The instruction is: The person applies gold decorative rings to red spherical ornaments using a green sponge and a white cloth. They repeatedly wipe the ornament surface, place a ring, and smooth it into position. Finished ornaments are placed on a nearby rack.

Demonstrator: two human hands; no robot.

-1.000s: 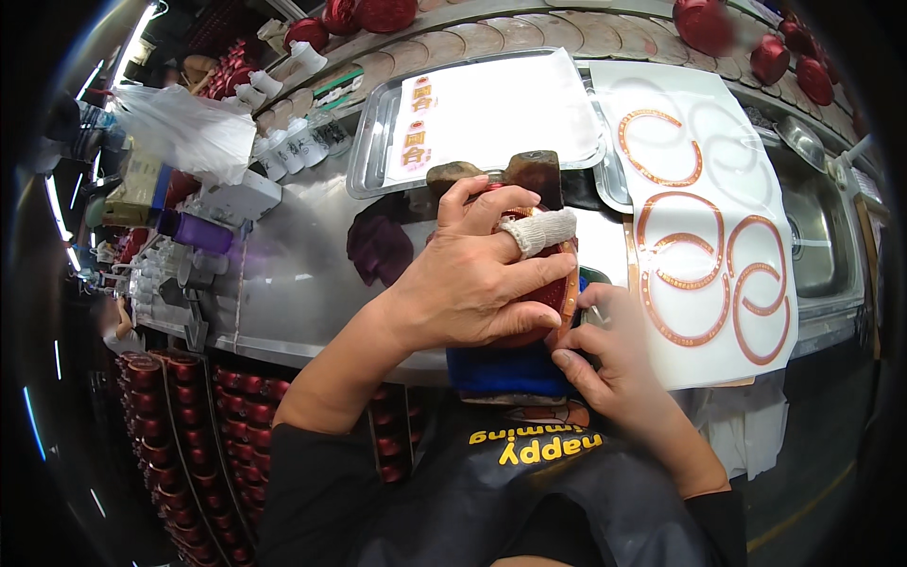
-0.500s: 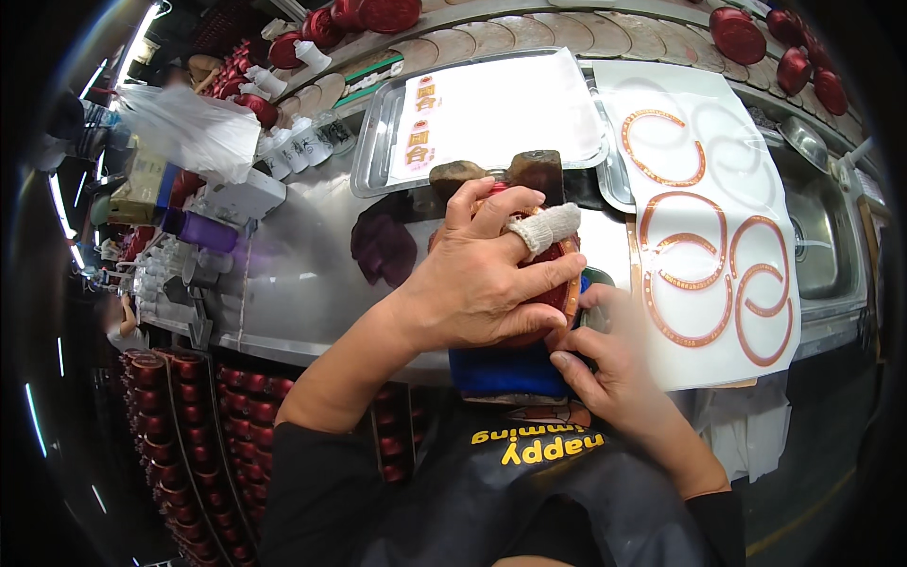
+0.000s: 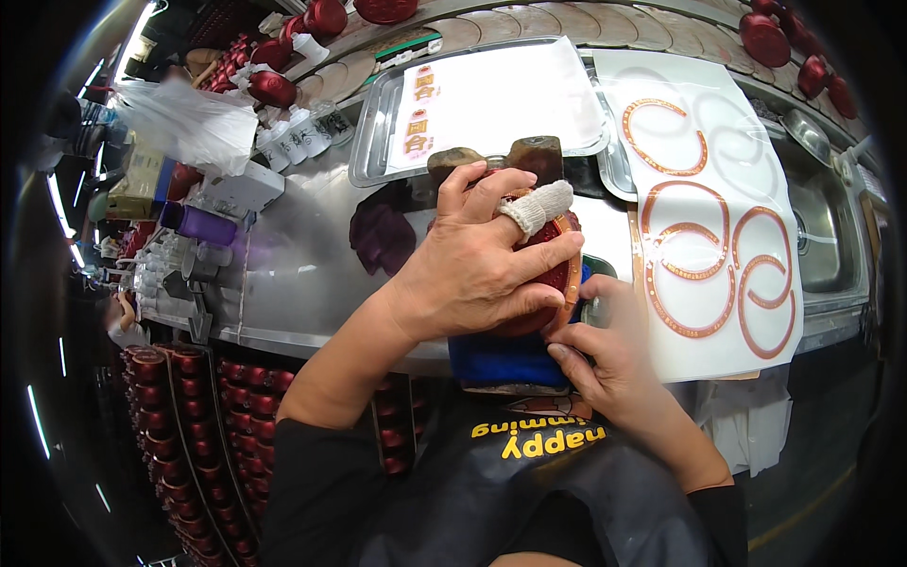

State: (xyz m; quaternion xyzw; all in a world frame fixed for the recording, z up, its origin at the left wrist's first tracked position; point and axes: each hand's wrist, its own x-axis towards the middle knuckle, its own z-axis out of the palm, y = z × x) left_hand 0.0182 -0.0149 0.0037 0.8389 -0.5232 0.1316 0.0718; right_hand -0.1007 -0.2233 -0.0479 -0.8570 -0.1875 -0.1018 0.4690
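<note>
A dark red, round glossy vessel (image 3: 524, 325) rests between two dark brown blocks (image 3: 536, 161) and a blue cloth (image 3: 505, 364) by my apron. My left hand (image 3: 472, 265) spreads over its top and grips it, a white knitted sleeve (image 3: 543, 206) on one finger. Around the vessel's right side runs a narrow orange-gold strip (image 3: 572, 267), pressed by my left forefinger and thumb. At the strip's lower end, the thumb and fingers of my right hand (image 3: 614, 348) close together and seem to pinch it. The vessel's far side is mostly hidden under my left hand.
A white sheet (image 3: 661, 80) with orange ring-shaped strips lies at right, before a metal sink (image 3: 829, 248). Behind the blocks, a metal tray (image 3: 363, 146) holds white paper with gold decals. Left are a dark purple cloth (image 3: 381, 231), a purple bottle (image 3: 203, 225) and racked red vessels (image 3: 156, 425).
The view has shifted slightly. Both hands keep nearly the same hold on the vessel and strip; the left fingers sit a little differently, showing more of the vessel's red top.
</note>
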